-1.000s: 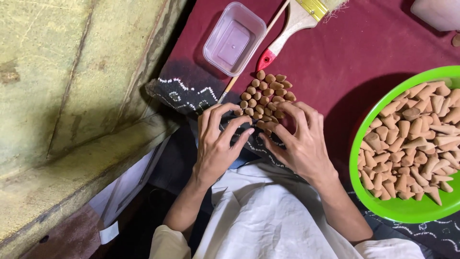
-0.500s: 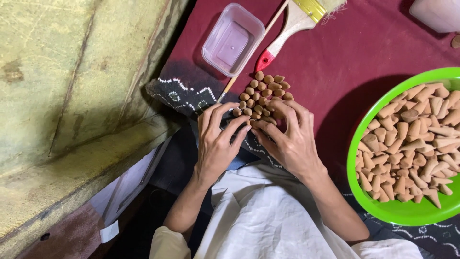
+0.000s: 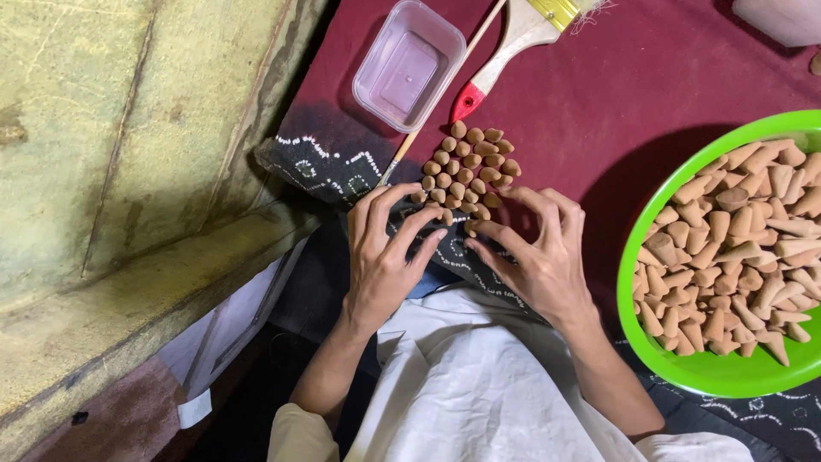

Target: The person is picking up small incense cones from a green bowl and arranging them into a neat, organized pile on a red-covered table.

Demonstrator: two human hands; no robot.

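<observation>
A cluster of several small brown cones (image 3: 469, 171) stands upright in tight rows on the maroon cloth (image 3: 616, 94). My left hand (image 3: 385, 257) rests at the near left edge of the cluster, fingertips touching the closest cones. My right hand (image 3: 534, 252) sits at the near right edge, its fingers curled around the last cones of the front row. Neither hand lifts anything clear of the cloth. To the right, a bright green bowl (image 3: 684, 364) holds a heap of several loose cones (image 3: 744, 248) of the same kind.
A clear empty plastic tub (image 3: 409, 64) stands beyond the cluster. A paintbrush with a wooden and red handle (image 3: 505, 51) and a thin stick (image 3: 402, 154) lie beside it. A rough greenish wall (image 3: 128, 145) borders the left. White cloth (image 3: 479, 385) covers my lap.
Both hands have shifted slightly at the near edge of the cluster, fingers spreading a little around the front cones. The cluster and the bowl stay where they were.
</observation>
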